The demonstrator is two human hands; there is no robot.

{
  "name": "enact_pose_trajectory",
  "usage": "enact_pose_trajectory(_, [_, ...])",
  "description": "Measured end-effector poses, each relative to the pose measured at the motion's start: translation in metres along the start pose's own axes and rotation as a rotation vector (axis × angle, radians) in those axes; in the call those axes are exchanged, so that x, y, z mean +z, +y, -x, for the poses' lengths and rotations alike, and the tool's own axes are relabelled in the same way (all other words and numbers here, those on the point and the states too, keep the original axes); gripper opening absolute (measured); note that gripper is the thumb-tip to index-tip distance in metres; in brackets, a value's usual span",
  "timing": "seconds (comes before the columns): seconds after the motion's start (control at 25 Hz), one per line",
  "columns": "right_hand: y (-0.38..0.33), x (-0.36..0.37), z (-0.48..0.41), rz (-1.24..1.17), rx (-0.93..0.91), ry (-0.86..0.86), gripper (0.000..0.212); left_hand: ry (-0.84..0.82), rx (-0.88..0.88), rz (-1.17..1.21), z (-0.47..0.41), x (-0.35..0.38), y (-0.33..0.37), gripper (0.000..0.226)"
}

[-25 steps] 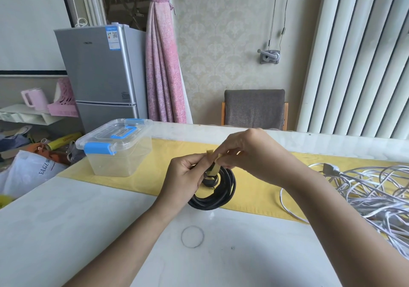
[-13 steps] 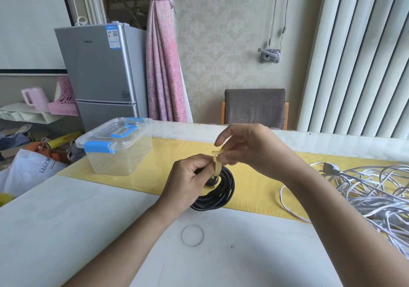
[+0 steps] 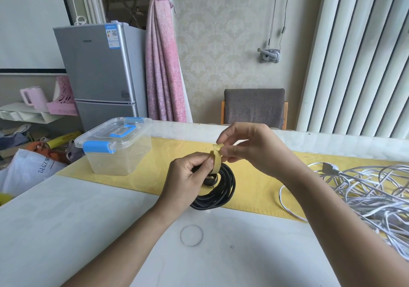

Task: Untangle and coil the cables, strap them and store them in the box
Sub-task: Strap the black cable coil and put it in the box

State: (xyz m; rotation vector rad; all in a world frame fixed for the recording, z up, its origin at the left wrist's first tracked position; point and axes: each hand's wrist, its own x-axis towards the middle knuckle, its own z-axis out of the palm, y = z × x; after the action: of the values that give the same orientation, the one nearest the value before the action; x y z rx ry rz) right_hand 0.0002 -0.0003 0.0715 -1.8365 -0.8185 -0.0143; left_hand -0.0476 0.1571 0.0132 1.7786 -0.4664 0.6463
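From the head camera, we see our left hand [image 3: 188, 176] curled around the top of the coiled black cable [image 3: 223, 191], thumb and forefinger also pinning the tan strap [image 3: 215, 161] against it. Our right hand [image 3: 250, 147] sits just beyond the left and pinches the strap's free end between thumb and fingertips, the other fingers spread loosely. The coil hangs below both hands, its lower edge resting on the bench [image 3: 66, 220] where the yellow runner [image 3: 254, 193] ends.

We judge the strap is only partly wound. If our right pinch slips, the strap could spring back and the loops fan out of the left grip. Pulling hard could drag the coil sideways.

The lidded clear box [image 3: 115, 151] stands well to the left of our left hand, latched shut, so it needs opening. The tangled white cables [image 3: 365, 189] lie to the right of our right arm.
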Motion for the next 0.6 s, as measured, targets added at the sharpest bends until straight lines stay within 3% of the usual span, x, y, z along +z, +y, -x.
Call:
enact_pose_trajectory(0.16, [0.005, 0.007, -0.002, -0.047, 0.019, 0.016, 0.02, -0.006, 0.003, 0.01, 0.0, 0.0, 0.0, 0.046])
enact_pose_trajectory(0.32, [0.011, 0.007, -0.003, -0.055, 0.042, 0.015, 0.021, -0.019, 0.0, 0.0, 0.0, 0.001, -0.005, 0.04])
enact_pose_trajectory(0.44, [0.012, 0.009, -0.002, 0.058, 0.017, 0.034, 0.022, -0.018, -0.004, -0.016, 0.0, 0.001, -0.007, 0.028])
enact_pose_trajectory(0.6, [0.009, 0.013, 0.0, 0.373, -0.155, 0.045, 0.018, 0.008, 0.005, -0.058, -0.001, -0.001, -0.006, 0.05])
